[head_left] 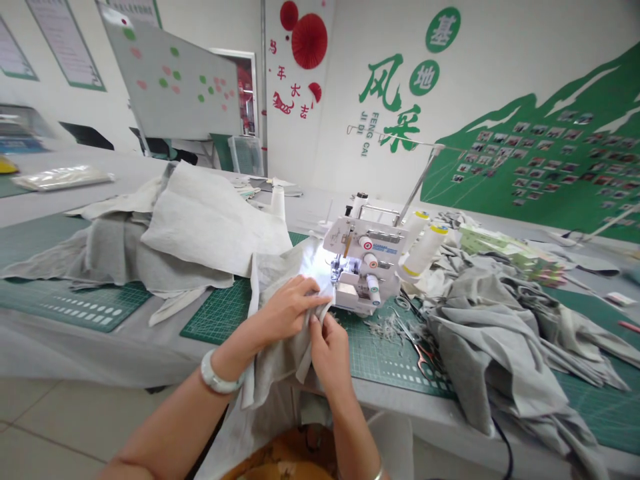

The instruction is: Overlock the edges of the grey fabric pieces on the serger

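A white overlock sewing machine (367, 260) stands on a green cutting mat, its lamp shining on the needle area. Light grey fabric (280, 360) runs from the presser foot down over the table edge towards my lap. My left hand (287, 310), with a pale bangle at the wrist, presses and grips the fabric just left of the foot, index finger stretched along its edge. Close beside it, my right hand (331, 350) pinches the fabric edge between thumb and fingers. The fingertips' undersides and the needle are hidden.
Scissors (419, 347) and thread scraps (390, 329) lie right of the machine. Beyond them is a heap of grey cloth (500, 333). Thread cones (427, 250) stand behind the machine, under a thread stand (420, 180). More fabric pieces (200, 213) spread at left.
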Available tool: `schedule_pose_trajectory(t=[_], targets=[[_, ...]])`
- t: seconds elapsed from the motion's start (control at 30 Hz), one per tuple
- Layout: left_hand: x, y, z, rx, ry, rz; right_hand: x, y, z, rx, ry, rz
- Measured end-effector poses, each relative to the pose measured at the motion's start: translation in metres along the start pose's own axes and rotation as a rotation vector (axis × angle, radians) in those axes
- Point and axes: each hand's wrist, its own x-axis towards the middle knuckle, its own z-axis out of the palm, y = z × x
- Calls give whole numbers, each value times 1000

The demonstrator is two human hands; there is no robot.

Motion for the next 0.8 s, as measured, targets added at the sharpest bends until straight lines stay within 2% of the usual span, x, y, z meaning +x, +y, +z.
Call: schedule_pose_trajectory(t=[0.2, 0.3, 0.5, 0.6, 0.8], targets=[[-2, 2, 1, 122, -8, -1, -4, 0, 2, -28, 33, 9], [-1, 9, 4, 150, -5, -12, -2, 2, 3, 34, 3, 5], [3, 16, 7, 47, 16, 22, -1, 5, 9, 90, -47, 19], [4, 14, 8, -30, 16, 15, 2, 6, 10, 84, -34, 24], [5, 4, 7, -47, 28, 20, 6, 3, 0, 71, 35, 41]])
